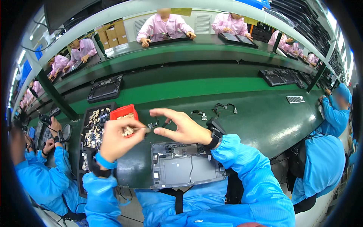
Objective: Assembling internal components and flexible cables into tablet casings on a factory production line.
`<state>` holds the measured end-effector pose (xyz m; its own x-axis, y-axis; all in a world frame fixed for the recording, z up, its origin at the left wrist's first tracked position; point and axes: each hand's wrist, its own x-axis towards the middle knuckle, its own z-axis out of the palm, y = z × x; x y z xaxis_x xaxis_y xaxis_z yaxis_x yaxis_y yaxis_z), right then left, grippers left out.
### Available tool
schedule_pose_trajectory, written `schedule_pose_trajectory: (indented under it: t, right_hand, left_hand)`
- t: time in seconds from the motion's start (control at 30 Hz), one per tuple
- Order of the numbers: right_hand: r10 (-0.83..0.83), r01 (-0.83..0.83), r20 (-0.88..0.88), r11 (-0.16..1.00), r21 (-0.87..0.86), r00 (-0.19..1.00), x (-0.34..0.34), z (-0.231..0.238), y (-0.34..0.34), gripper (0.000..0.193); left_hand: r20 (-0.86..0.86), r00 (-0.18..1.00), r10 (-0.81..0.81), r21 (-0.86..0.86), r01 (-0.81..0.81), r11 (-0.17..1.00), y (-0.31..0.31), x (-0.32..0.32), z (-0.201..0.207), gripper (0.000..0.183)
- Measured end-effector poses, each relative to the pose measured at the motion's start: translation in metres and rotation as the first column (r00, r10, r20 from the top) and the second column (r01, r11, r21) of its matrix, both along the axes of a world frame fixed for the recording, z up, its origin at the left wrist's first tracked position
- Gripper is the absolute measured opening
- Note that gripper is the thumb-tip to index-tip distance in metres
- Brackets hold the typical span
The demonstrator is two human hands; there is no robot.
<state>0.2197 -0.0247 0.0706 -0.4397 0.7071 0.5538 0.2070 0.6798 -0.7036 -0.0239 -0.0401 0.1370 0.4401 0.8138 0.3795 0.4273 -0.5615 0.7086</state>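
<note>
My left hand (123,138) is closed in a pinch beside the red bin (123,111). A thin, light strip shows at its fingertips, too small to name. Just beyond those fingertips is a short black cable with a small connector (152,125); whether it is held or lies on the bench cannot be told. Thumb and fingers of my right hand (183,126) curve apart around the cable's dark end, with no clear grip on it. Below both hands, an opened laptop chassis (174,170) lies at the bench's near edge, its circuit board and flat grey panel exposed.
Two similar cables (225,107) (202,114) lie past my right hand. A black compartment tray (86,117) of small pale parts stands left. More chassis (106,89) (278,76) sit farther back. Co-workers in blue flank me; others in pink sit across. A white label sheet (295,99) lies right.
</note>
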Motion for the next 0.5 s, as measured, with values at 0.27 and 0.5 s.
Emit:
schedule_pose_trajectory:
  t: [0.27, 0.5]
  right_hand:
    - [-0.095, 0.058, -0.198, 0.980, -0.188, 0.976, -0.005, -0.055, 0.037, 0.022]
    - [-0.079, 0.012, -0.192, 0.946, -0.325, 0.978, 0.005, -0.061, 0.034, 0.032]
  left_hand:
    - [0.357, 0.926, 0.120, -0.168, -0.062, 0.984, 0.063, 0.039, -0.099, 0.013]
    - [0.491, 0.849, 0.198, -0.215, -0.102, 0.971, 0.063, 0.049, -0.121, 0.019]
